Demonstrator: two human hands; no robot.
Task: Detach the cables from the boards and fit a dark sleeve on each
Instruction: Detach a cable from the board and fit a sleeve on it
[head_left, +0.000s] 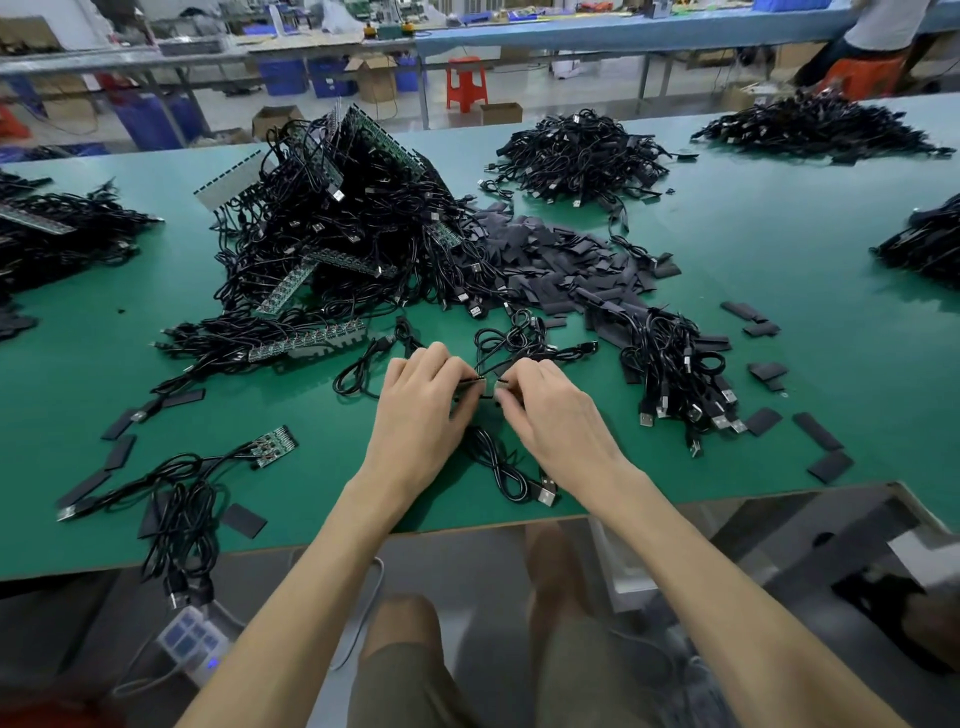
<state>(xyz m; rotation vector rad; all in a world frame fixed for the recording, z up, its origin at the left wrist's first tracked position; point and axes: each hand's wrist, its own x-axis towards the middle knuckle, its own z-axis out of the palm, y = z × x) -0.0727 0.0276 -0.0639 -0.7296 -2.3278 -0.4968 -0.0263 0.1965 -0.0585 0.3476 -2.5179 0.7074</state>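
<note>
My left hand (423, 400) and my right hand (553, 410) meet over the green table (779, 291) near its front edge. Each pinches one end of a small board piece (475, 383); the fingers hide most of it. A black USB cable (511, 475) trails from between the hands toward me. A big tangle of cables still on green boards (332, 228) rises behind the hands. Loose dark sleeves (566, 265) lie heaped to its right. A short board with cables attached (272, 446) rests at the front left.
Sleeved cables (680, 379) lie bundled right of my hands. More cable heaps sit at the back (576, 156), far right (821, 127) and left edge (57, 239). Stray sleeves (818, 439) dot the table. A power strip (192, 642) lies on the floor. A person (878, 31) sits at a far bench.
</note>
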